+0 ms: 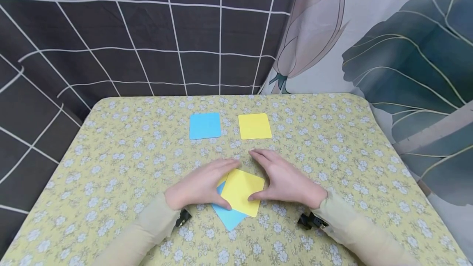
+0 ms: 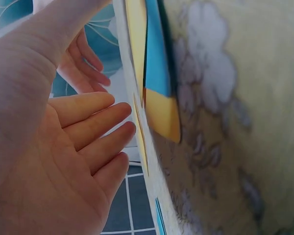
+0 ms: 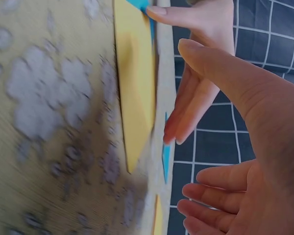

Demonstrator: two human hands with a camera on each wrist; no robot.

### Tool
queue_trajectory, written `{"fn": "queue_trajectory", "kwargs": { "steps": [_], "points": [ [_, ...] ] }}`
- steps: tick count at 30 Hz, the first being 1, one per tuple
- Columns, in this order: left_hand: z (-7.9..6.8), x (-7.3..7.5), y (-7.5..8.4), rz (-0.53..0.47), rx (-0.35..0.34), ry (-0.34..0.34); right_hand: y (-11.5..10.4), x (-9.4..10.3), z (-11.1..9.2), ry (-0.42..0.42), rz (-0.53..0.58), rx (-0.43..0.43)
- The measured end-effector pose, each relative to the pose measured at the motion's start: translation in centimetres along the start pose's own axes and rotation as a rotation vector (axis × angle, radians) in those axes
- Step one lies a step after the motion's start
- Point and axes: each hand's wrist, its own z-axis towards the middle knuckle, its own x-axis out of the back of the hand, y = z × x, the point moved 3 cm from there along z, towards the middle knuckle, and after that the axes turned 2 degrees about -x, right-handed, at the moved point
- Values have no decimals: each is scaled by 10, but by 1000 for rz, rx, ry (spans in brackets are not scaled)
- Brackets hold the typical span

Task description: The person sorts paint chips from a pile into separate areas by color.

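A loose pile of square cards lies on the table between both hands. Its top yellow card (image 1: 242, 193) partly covers a blue card (image 1: 230, 217), and a sliver of another yellow card (image 1: 223, 179) shows by the left fingers. My left hand (image 1: 202, 184) is at the pile's left side, fingers extended, thumb over the cards' edge. On the right side my right hand (image 1: 285, 180) curves loosely, its thumb over the top yellow card's edge. Both wrist views show the left palm (image 2: 63, 161) and the right fingers (image 3: 218, 196) gripping nothing. Whether either thumb touches a card I cannot tell.
Farther back on the table lie a separate blue card (image 1: 205, 126) and, to its right, a separate yellow card (image 1: 255, 126). A flowered yellow cloth (image 1: 140, 147) covers the table. Behind it hangs a dark gridded curtain (image 1: 148, 24), with a leaf-patterned cloth (image 1: 406, 73) at right.
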Motion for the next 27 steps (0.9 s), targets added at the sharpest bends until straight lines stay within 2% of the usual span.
{"fn": "queue_trajectory", "kwargs": {
  "steps": [12,27],
  "points": [
    [-2,-6,1,-13,-9,-43,-6,-12,-12,-21,19,-11],
    [-3,-6,3,-21,-15,-28,-11,-25,-17,-32,59,-2]
  ]
}}
